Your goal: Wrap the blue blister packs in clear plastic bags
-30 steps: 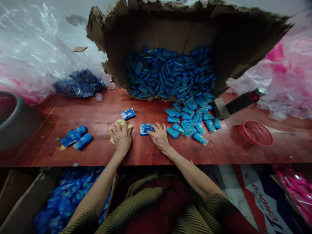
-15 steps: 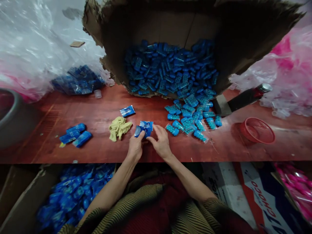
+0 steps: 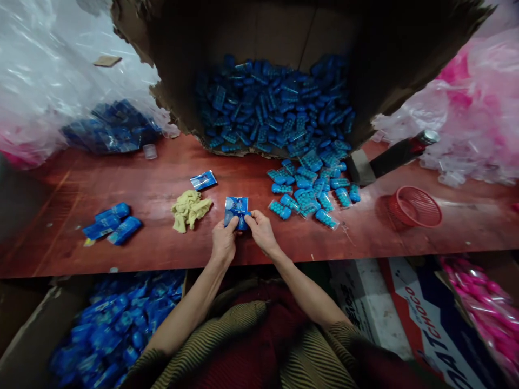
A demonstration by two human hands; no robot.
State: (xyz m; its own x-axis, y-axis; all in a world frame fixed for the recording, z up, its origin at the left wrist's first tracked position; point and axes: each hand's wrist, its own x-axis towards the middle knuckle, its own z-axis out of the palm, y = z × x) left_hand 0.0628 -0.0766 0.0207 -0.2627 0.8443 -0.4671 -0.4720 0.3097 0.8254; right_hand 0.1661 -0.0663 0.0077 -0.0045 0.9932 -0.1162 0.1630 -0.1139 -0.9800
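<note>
Between my two hands is a flat blue printed sleeve point(image 3: 237, 205), held over the red-brown table. My left hand point(image 3: 224, 237) pinches its lower left side, thumb on top. At the lower right side, my right hand point(image 3: 261, 231) grips it between thumb and fingers. Left of my hands lie a crumpled yellow cloth point(image 3: 190, 209) and another flat blue sleeve point(image 3: 203, 180). To the right are several clear, blue-capped bottles point(image 3: 305, 200) filled with small blue balls. Farther left rest a few filled blue packs point(image 3: 124, 230).
A torn cardboard box point(image 3: 162, 81) full of blue bottles stands at the back. On the right sits a red plastic basket point(image 3: 416, 207), with a dark bottle-like object point(image 3: 401, 155) behind it. Below the table's front edge, a box holds many blue packs point(image 3: 109, 329).
My right hand has closed onto the sleeve's right side, and the sleeve now lies flatter and more open to view. The whole view has shifted slightly.
</note>
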